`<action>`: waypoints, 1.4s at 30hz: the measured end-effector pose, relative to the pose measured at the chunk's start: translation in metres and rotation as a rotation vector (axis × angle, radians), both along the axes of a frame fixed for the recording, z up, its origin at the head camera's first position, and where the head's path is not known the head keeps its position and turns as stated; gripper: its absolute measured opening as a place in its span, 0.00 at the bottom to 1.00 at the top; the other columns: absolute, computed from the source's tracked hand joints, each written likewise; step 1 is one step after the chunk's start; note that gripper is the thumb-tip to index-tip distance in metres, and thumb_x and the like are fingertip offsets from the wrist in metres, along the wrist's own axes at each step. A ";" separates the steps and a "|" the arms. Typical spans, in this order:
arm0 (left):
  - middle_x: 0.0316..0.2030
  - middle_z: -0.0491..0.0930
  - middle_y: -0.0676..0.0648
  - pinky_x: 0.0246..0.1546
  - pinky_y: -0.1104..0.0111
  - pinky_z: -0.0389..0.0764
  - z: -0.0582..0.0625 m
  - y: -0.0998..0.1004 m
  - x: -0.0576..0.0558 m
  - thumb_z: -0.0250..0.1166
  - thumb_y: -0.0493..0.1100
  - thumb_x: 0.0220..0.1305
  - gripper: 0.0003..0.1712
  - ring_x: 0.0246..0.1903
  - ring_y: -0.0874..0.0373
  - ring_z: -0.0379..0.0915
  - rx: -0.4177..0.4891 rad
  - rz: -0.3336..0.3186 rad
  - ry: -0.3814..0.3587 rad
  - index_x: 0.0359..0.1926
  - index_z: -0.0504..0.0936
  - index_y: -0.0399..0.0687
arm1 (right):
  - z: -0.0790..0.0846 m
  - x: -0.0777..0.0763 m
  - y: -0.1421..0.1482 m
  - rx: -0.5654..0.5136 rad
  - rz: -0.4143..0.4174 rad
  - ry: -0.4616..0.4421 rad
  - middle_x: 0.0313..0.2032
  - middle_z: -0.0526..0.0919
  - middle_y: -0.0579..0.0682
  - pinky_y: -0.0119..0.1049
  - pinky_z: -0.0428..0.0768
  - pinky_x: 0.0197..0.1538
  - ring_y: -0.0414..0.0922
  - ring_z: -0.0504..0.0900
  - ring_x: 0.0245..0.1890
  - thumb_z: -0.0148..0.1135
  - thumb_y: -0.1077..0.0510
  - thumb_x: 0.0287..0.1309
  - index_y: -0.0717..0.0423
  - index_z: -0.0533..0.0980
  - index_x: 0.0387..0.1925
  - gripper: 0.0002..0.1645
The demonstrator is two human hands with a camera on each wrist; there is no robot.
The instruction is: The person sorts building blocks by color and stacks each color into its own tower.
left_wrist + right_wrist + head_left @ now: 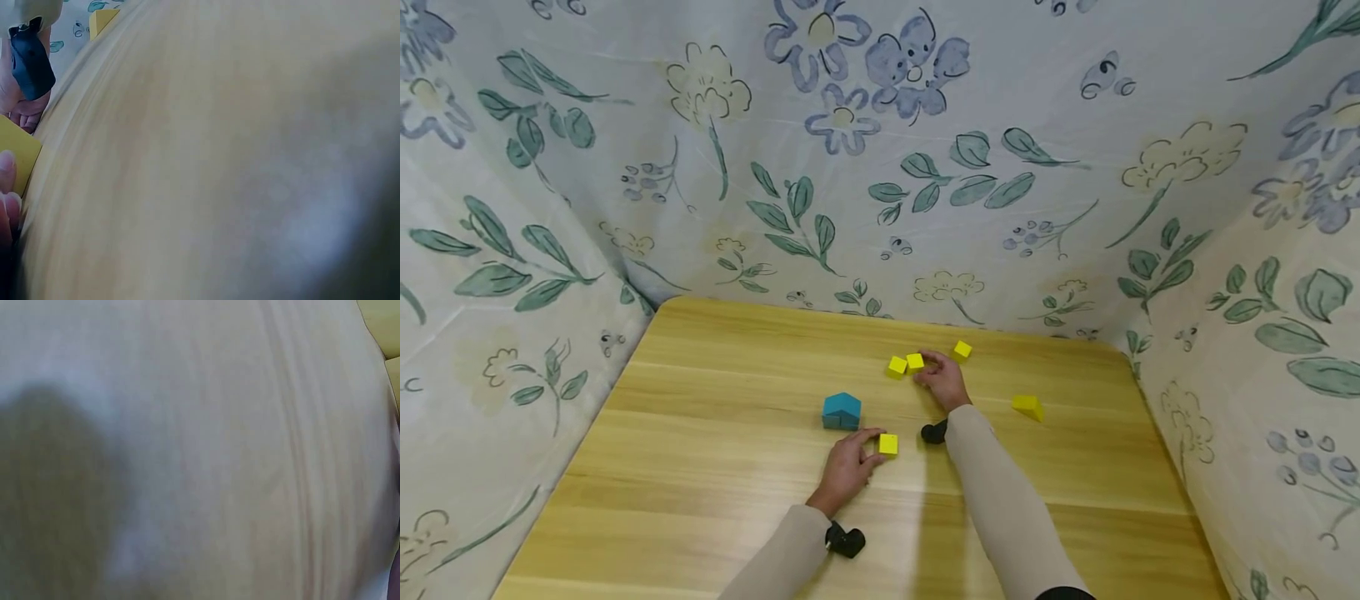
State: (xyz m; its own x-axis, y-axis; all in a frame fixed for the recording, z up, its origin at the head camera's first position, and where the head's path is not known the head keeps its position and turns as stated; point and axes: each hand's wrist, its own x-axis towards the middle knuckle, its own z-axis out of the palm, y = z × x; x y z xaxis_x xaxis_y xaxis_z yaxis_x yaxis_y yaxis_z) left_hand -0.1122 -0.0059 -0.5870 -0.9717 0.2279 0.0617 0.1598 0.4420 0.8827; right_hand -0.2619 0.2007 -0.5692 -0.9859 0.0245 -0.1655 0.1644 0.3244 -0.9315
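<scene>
Beige sleeves point(1011, 500) end at a left hand point(846, 471) pinching one yellow cube point(888, 446) and a right hand point(943, 382) pinching a second cube point(914, 363), blue blocks point(841, 411) apparently joined beyond the left fingers, other yellow pieces point(962, 351) loose around the right.

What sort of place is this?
Probably a makeshift booth for tabletop work: floral cloth screens the far edge and both sides of a wooden table, with small blocks on top.
</scene>
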 end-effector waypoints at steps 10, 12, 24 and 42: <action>0.18 0.69 0.56 0.15 0.73 0.72 0.000 0.002 0.001 0.68 0.39 0.59 0.24 0.10 0.68 0.66 -0.008 -0.001 0.013 0.57 0.78 0.47 | 0.004 0.004 0.000 0.048 -0.063 -0.037 0.48 0.80 0.56 0.30 0.76 0.36 0.45 0.75 0.34 0.70 0.66 0.52 0.58 0.78 0.55 0.26; 0.17 0.69 0.56 0.15 0.73 0.72 0.000 0.002 0.001 0.69 0.39 0.59 0.24 0.10 0.67 0.66 -0.007 -0.001 0.019 0.57 0.78 0.47 | 0.005 0.005 0.000 0.051 -0.064 -0.036 0.48 0.80 0.56 0.31 0.76 0.36 0.45 0.75 0.35 0.70 0.66 0.52 0.58 0.78 0.55 0.26; 0.18 0.69 0.56 0.16 0.73 0.71 0.001 0.003 0.001 0.68 0.40 0.59 0.24 0.09 0.67 0.66 -0.013 -0.008 0.026 0.57 0.78 0.47 | 0.005 0.006 0.001 0.063 -0.073 -0.015 0.45 0.80 0.56 0.32 0.74 0.37 0.46 0.73 0.34 0.71 0.65 0.51 0.60 0.78 0.54 0.26; 0.20 0.70 0.54 0.14 0.72 0.71 0.002 0.001 0.003 0.68 0.39 0.59 0.23 0.10 0.67 0.66 0.022 -0.001 0.013 0.57 0.77 0.46 | 0.007 0.028 0.010 0.054 -0.099 -0.041 0.44 0.80 0.56 0.33 0.73 0.36 0.46 0.73 0.34 0.72 0.64 0.51 0.59 0.78 0.52 0.24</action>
State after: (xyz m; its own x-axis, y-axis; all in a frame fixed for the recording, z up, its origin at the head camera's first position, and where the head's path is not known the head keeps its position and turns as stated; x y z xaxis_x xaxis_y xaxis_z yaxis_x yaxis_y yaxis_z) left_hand -0.1096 -0.0049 -0.5848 -0.9706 0.2270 0.0796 0.1717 0.4222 0.8901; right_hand -0.2338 0.2110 -0.5622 -0.9705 0.1318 -0.2018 0.2362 0.3540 -0.9049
